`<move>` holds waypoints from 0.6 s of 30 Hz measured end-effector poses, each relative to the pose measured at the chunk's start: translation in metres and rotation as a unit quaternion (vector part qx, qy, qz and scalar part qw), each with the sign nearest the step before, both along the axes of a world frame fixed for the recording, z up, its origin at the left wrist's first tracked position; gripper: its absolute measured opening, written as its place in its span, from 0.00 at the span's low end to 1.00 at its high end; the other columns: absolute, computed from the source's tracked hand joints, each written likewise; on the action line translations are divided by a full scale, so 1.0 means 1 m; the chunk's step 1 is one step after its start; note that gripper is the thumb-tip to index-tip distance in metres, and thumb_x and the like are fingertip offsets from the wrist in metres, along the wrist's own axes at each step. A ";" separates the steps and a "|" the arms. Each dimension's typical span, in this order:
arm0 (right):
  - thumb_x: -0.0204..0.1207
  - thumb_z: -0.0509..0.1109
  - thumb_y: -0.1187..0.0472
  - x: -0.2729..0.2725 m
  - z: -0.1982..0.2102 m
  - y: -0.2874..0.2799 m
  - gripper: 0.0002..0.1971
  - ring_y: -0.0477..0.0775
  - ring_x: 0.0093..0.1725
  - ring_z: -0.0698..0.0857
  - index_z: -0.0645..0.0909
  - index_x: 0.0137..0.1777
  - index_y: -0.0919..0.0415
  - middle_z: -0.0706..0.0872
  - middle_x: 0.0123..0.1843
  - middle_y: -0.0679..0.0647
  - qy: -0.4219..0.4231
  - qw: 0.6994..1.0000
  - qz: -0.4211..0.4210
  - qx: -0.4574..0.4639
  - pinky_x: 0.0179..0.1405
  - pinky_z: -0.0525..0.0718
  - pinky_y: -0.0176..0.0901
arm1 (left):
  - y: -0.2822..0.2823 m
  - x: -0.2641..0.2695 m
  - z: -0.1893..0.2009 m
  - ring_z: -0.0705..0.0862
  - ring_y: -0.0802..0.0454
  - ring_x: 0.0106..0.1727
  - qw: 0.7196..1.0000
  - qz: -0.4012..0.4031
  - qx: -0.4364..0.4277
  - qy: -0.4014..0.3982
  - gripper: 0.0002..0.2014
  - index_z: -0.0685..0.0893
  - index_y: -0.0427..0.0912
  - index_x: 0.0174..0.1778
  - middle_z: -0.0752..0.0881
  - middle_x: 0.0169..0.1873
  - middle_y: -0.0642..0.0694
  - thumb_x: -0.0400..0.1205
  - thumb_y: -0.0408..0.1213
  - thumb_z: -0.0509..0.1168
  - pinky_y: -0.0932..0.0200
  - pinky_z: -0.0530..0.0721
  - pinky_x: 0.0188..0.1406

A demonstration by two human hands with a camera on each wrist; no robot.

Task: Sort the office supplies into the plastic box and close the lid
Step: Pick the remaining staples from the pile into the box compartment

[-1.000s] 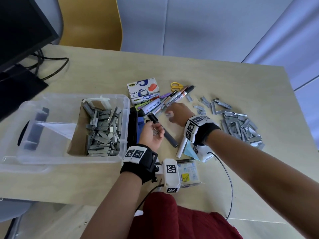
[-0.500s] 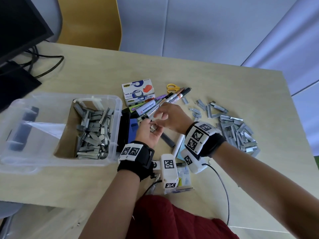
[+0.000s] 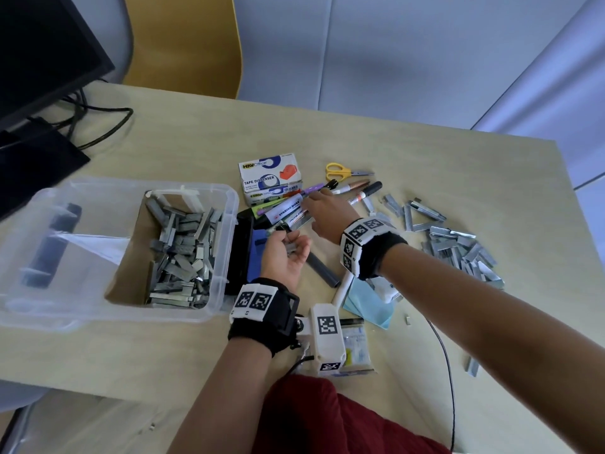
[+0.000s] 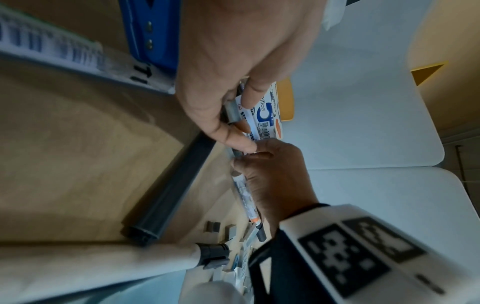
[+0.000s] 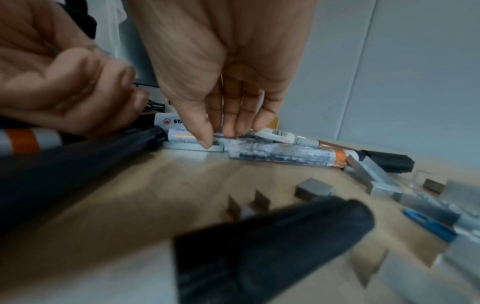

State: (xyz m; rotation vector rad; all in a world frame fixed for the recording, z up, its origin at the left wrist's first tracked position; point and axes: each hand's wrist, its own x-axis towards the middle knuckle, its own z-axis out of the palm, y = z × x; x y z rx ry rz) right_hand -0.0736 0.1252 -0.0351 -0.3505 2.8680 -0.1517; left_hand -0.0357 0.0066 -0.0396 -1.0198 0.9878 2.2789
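The clear plastic box [image 3: 229,204] stands open at the left, with a heap of staple strips [image 3: 183,257] inside. My left hand [image 3: 291,244] is palm up just right of it and grips a few grey staple strips [image 4: 232,111]. My right hand [image 3: 311,204] reaches down among the markers [image 3: 357,191]. In the right wrist view its thumb and fingertips [image 5: 218,137] pinch a flat staple strip [image 5: 187,147] lying on the table against a marker [image 5: 280,155]. A loose pile of staple strips [image 3: 458,244] lies further right.
A tape dispenser carton [image 3: 270,173] and yellow scissors [image 3: 340,170] lie behind the markers. A black and blue stapler [image 3: 248,253] sits against the box. A grey tube [image 3: 324,270], white marker [image 3: 343,286] and blue paper [image 3: 370,306] lie near my wrists. Monitor and cables [image 3: 98,126] stand far left.
My right hand came over my left palm half a second ago, then moved back out to the markers. My left hand stayed beside the box, holding staple strips.
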 end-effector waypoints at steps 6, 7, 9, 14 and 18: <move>0.77 0.60 0.71 0.005 -0.012 0.000 0.13 0.61 0.65 0.74 0.79 0.60 0.66 0.77 0.63 0.60 -0.001 1.000 0.014 -0.013 0.64 0.76 0.53 | 0.001 0.003 -0.002 0.82 0.55 0.19 1.000 -0.006 0.000 0.001 0.16 0.74 0.35 0.36 0.78 0.33 0.40 0.87 0.36 0.50 0.68 0.82 0.22; 0.77 0.60 0.71 0.006 -0.012 0.000 0.13 0.62 0.64 0.75 0.79 0.59 0.66 0.78 0.62 0.61 -0.010 1.000 0.015 -0.017 0.63 0.77 0.53 | 0.000 0.004 -0.002 0.82 0.55 0.18 1.000 -0.005 0.000 0.003 0.16 0.74 0.35 0.35 0.78 0.33 0.40 0.87 0.36 0.51 0.68 0.82 0.22; 0.77 0.60 0.70 0.008 -0.011 -0.003 0.13 0.62 0.63 0.78 0.79 0.60 0.67 0.79 0.61 0.61 -0.022 0.999 0.016 -0.024 0.60 0.79 0.54 | -0.001 0.004 -0.002 0.82 0.56 0.17 1.000 -0.003 0.000 0.003 0.15 0.73 0.35 0.36 0.78 0.33 0.40 0.87 0.35 0.51 0.67 0.82 0.23; 0.75 0.62 0.68 0.022 -0.001 -0.002 0.10 0.61 0.56 0.82 0.81 0.52 0.69 0.83 0.55 0.64 -0.030 0.994 -0.085 -0.068 0.46 0.75 0.43 | -0.005 0.005 0.001 0.82 0.55 0.21 1.000 -0.018 0.000 0.015 0.16 0.70 0.39 0.33 0.77 0.31 0.44 0.87 0.35 0.49 0.69 0.81 0.26; 0.71 0.68 0.69 0.052 0.021 -0.007 0.04 0.53 0.40 0.77 0.81 0.43 0.68 0.83 0.39 0.59 0.028 0.941 -0.207 -0.268 0.36 0.71 0.39 | -0.002 0.008 0.002 0.79 0.50 0.32 0.999 -0.030 -0.012 0.026 0.17 0.73 0.36 0.36 0.77 0.32 0.42 0.88 0.38 0.49 0.63 0.83 0.35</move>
